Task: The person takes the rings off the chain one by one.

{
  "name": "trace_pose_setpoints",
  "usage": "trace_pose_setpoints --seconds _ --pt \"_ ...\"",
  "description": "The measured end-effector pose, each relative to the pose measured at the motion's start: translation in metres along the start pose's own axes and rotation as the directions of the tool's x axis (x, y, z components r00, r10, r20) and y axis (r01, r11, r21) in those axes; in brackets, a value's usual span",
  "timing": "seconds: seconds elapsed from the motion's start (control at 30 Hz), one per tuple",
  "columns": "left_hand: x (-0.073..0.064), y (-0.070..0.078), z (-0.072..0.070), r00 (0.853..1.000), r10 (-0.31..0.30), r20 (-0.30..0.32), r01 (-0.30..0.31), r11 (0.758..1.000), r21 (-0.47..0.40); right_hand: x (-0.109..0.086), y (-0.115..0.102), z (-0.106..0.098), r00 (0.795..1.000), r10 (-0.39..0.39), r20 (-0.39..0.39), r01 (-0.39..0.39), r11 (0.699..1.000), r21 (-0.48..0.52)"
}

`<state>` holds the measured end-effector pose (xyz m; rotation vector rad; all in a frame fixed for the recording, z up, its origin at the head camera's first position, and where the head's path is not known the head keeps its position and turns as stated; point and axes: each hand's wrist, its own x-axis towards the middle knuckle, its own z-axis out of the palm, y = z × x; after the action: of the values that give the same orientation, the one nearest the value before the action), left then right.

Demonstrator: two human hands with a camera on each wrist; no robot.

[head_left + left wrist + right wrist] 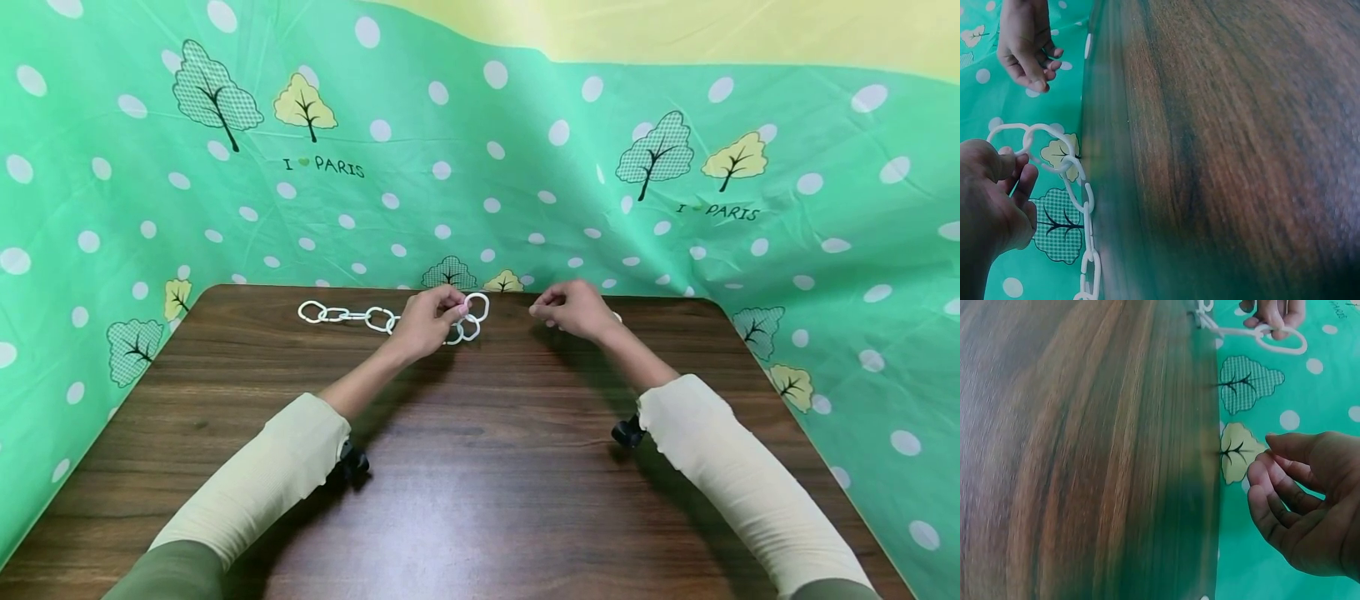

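A chain of white open-looking plastic links stretches along the far edge of the table, its left end lying on the wood. My left hand pinches a link near the chain's right end between thumb and fingers. The end link sticks up beyond those fingertips, and part of the chain is hidden behind the hand. To the right, apart from the chain, my right hand hovers with loosely bent fingers; in the right wrist view nothing lies between its thumb and fingers.
A small white piece shows just behind the right hand, mostly hidden. The dark wood table fills the foreground. Right behind its far edge hangs a green dotted cloth with tree prints.
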<state>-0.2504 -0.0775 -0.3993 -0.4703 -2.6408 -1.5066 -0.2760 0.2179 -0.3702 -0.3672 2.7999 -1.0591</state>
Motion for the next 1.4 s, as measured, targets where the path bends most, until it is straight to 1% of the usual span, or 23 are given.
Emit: trace_pose_setpoints --seconds 0.13,0.4,0.67,0.93,1.2,1.4 --pt "0.001 -0.001 0.001 1.000 -0.001 0.005 0.001 1.000 -0.001 0.001 -0.007 0.004 0.999 -0.045 -0.002 0.045 0.999 -0.004" --pt "0.001 -0.001 0.001 1.000 0.001 0.004 -0.001 1.000 0.002 0.002 -0.021 0.013 0.990 -0.137 0.035 0.136 0.990 0.027" --pt "0.001 0.000 0.002 1.000 0.003 0.004 -0.003 1.000 0.009 0.002 -0.032 0.021 0.981 -0.187 0.051 0.183 0.981 0.064" --pt "0.001 0.000 0.003 1.000 0.008 0.000 -0.008 1.000 0.014 0.005 -0.042 0.026 0.965 -0.260 0.017 0.259 0.964 0.054" --pt "0.001 -0.001 0.004 1.000 0.007 0.000 -0.007 1.000 0.002 0.009 -0.042 0.035 0.960 -0.279 -0.013 0.279 0.957 0.083" --pt "0.001 -0.002 0.005 1.000 0.011 0.000 -0.011 1.000 0.002 0.010 -0.042 0.039 0.961 -0.274 -0.032 0.276 0.954 0.114"
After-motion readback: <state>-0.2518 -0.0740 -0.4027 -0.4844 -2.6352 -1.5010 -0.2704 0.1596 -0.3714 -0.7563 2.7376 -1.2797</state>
